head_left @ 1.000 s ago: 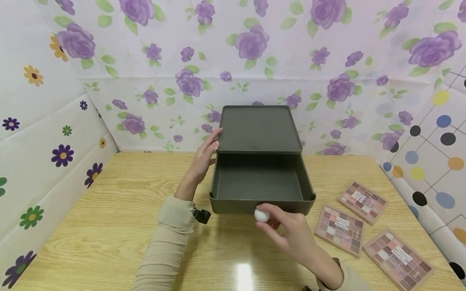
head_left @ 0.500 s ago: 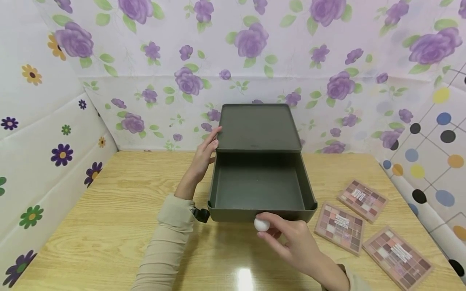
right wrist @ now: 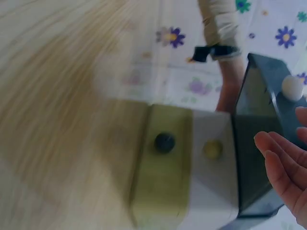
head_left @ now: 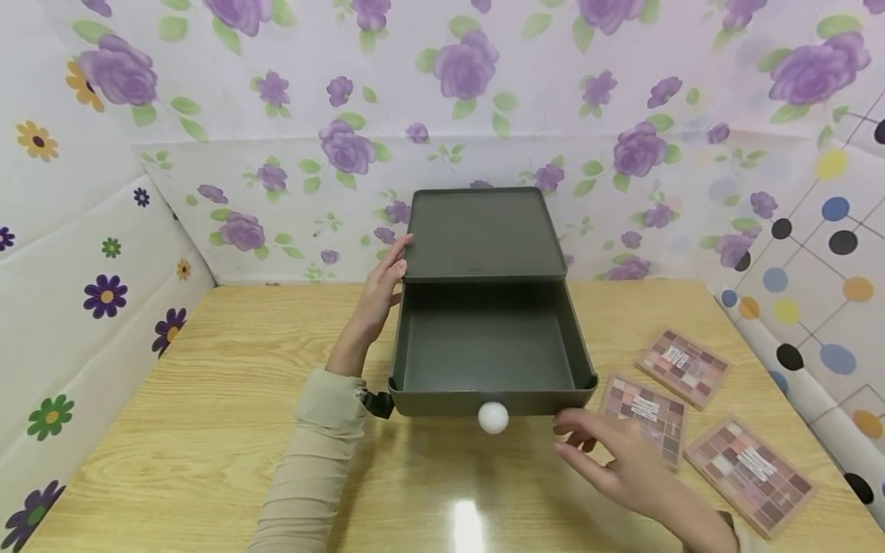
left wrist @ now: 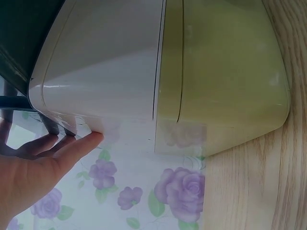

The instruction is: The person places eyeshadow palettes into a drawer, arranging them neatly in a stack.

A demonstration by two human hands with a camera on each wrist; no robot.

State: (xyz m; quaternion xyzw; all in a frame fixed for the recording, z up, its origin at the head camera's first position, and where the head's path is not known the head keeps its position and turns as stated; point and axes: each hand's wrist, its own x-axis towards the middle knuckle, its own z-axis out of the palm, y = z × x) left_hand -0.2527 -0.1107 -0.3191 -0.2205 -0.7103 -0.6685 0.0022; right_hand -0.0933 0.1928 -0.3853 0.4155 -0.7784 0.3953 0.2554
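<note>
**Open drawer, one hand bracing the box, the other off the knob**

On the wooden table (head_left: 207, 399), from the left: the person's left hand (head_left: 376, 296), in a beige sleeve, rests with straight, relaxed fingers against the left side of a dark green plastic storage box (head_left: 484, 234) standing toward the back edge. Its dark green drawer (head_left: 487, 346) is pulled far out toward the near edge and looks empty. A round white knob (head_left: 493, 417) sits at the middle of the drawer front.

Just right of the knob, the right hand (head_left: 622, 465) hovers released, fingers loosely spread, holding nothing (the right wrist view is blurred). Beyond it, near the right edge, lie three flat pink eyeshadow palettes (head_left: 691, 415).

Risks, as a judgement: the drawer is out so far that it might tip or slide free if bumped. The bracing hand presses from one side only, so a knock could skew the box. The right hand, low over the table, could nudge the nearest palette.
</note>
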